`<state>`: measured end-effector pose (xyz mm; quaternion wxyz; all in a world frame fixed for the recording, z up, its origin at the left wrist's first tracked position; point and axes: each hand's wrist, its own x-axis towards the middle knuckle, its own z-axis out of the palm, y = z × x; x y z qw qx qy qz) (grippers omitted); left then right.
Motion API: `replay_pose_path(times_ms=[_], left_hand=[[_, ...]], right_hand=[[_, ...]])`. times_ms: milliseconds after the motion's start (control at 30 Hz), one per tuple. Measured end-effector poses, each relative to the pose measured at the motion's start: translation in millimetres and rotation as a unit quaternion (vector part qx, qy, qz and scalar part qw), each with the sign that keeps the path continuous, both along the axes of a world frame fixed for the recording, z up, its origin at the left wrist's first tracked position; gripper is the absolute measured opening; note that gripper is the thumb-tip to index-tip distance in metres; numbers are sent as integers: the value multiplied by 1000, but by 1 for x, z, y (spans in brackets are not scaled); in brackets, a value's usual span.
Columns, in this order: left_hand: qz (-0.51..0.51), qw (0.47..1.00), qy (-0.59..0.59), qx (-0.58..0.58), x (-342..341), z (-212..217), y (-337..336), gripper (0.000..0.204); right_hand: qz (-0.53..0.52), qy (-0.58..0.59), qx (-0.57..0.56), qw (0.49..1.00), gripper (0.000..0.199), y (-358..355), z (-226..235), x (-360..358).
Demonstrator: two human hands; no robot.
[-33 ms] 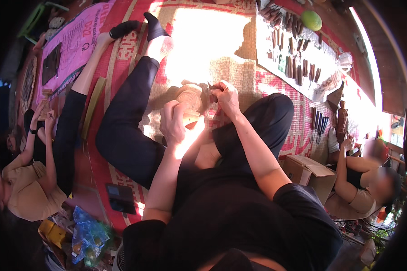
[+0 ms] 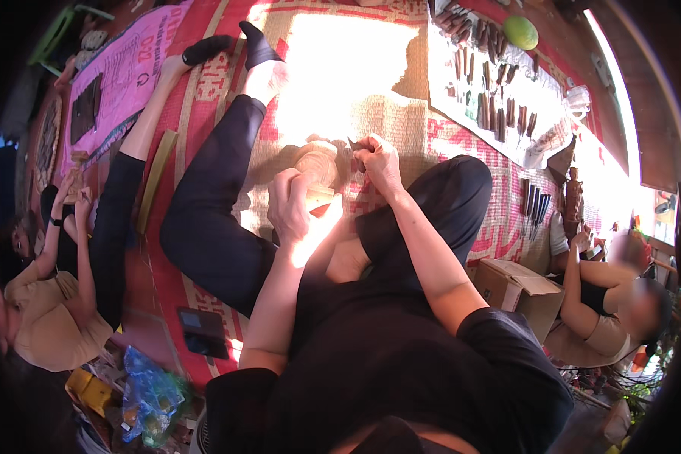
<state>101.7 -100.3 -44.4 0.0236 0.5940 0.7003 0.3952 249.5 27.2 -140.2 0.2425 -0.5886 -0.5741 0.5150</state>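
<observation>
My left hand [image 2: 289, 208] is wrapped round the base of a pale wood carving [image 2: 316, 164], a rounded figure on a flat-ended block. The carving lies tilted between my bent legs, its far end away from me. Just right of it, my right hand [image 2: 378, 164] is closed in a pinch on a small carving tool [image 2: 352, 143]. Its dark pointed tip shows past the fingers, apart from the carving, and the rest is hidden in the hand.
Rows of carving tools [image 2: 499, 113] lie on a pale sheet [image 2: 448, 106], with a green round fruit [image 2: 520, 32] beyond. More tools [image 2: 535, 203] lie by my right knee, near a cardboard box [image 2: 518, 284]. Co-workers sit at both sides, one with a dark wooden statue [image 2: 573, 198].
</observation>
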Motion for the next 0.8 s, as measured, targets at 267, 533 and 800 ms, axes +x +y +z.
replay_pose_path(times_ms=[267,533,800], left_hand=[[-10,1000,10,6,3,3,3,47],[-3,1000,-1,5,6,7,3,47],[15,1000,-8,5,6,6,4,47]], right_hand=[[47,-5,45,998,19,-8,0,-15],[122,72,39,989,30,-17,24,-28],[148,-50,68,985,26,-12,43,-48]])
